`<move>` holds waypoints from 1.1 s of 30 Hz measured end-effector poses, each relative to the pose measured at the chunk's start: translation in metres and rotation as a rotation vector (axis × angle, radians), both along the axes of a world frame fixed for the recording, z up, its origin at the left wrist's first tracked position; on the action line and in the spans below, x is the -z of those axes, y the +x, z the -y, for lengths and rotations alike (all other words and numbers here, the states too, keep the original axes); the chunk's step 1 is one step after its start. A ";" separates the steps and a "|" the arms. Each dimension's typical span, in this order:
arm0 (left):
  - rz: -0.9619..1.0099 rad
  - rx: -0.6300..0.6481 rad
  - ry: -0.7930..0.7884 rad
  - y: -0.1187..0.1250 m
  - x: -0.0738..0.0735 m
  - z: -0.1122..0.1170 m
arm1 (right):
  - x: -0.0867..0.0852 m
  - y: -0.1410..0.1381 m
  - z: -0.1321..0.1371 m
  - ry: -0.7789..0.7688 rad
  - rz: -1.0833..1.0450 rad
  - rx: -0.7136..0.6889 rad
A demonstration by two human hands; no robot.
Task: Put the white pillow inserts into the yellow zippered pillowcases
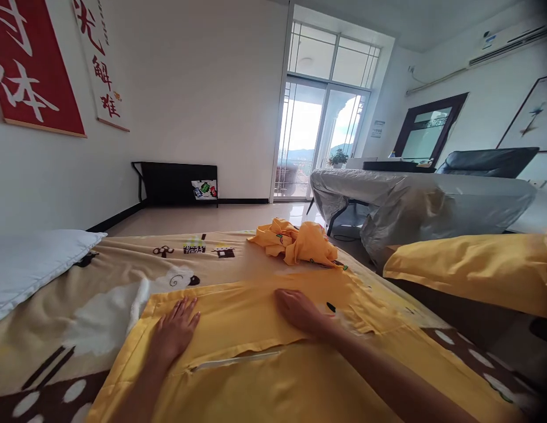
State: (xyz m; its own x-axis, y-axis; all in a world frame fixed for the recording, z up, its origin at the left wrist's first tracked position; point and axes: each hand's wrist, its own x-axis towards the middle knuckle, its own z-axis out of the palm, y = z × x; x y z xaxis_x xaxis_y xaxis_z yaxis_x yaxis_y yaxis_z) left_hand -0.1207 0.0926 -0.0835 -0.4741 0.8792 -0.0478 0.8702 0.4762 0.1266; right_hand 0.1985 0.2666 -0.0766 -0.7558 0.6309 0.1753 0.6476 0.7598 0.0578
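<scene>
On the sheep blanket (229,269), a yellow zip cover (238,320) lies flat at six o'clock. The left hand (176,326) rests there, fingers apart; the right hand (298,308) curls, grip unclear. Bunched orange cloth (316,242) sits at twelve, a white pillow (33,261) at nine.

Smooth matt cloth cover (238,314) under my left hand (174,329), fuzzy-looking blanket (136,252), crinkled glossy plastic sheet (356,185), shiny smooth floor (238,214)

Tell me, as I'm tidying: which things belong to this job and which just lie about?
In use:
yellow zippered cover, under left hand and right hand
patterned blanket beneath
perhaps crumpled orange cloth

Apparently lying about:
white pillow
colourful packet
</scene>
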 end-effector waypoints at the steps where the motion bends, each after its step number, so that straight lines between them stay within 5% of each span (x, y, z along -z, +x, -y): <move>1: -0.004 -0.004 0.000 0.000 0.000 0.000 | 0.003 -0.012 0.010 -0.021 -0.015 -0.081; 4: -0.010 0.001 -0.007 -0.001 0.001 0.000 | 0.006 -0.038 0.020 -0.134 -0.070 -0.177; 9: -0.020 0.015 -0.016 -0.002 0.000 0.002 | 0.000 -0.033 -0.013 -0.325 -0.067 0.074; 18: -0.051 0.011 -0.029 0.005 -0.008 0.010 | -0.004 0.107 -0.068 -0.254 0.017 0.457; 21: -0.060 -0.020 -0.115 0.026 -0.025 -0.001 | -0.019 0.120 -0.063 -0.175 0.063 0.523; 25: 0.012 0.243 -0.122 0.077 -0.041 -0.053 | -0.030 0.065 -0.029 -0.134 0.026 0.302; 27: 0.072 0.371 -0.084 0.105 -0.037 -0.085 | -0.028 0.030 -0.008 -0.240 -0.073 0.027; 29: 0.108 0.394 -0.061 0.125 -0.026 -0.108 | -0.023 0.009 0.008 -0.317 -0.122 -0.104; 33: 0.106 0.333 -0.011 0.132 -0.005 -0.119 | -0.016 0.031 0.016 -0.481 -0.089 -0.166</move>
State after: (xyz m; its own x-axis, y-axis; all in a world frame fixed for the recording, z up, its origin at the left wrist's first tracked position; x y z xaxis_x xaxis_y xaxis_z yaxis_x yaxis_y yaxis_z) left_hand 0.0109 0.2121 -0.0787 -0.1530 0.9840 -0.0915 0.9602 0.1699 0.2216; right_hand 0.2294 0.2504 -0.0603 -0.8481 0.5286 -0.0369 0.5024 0.7800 -0.3731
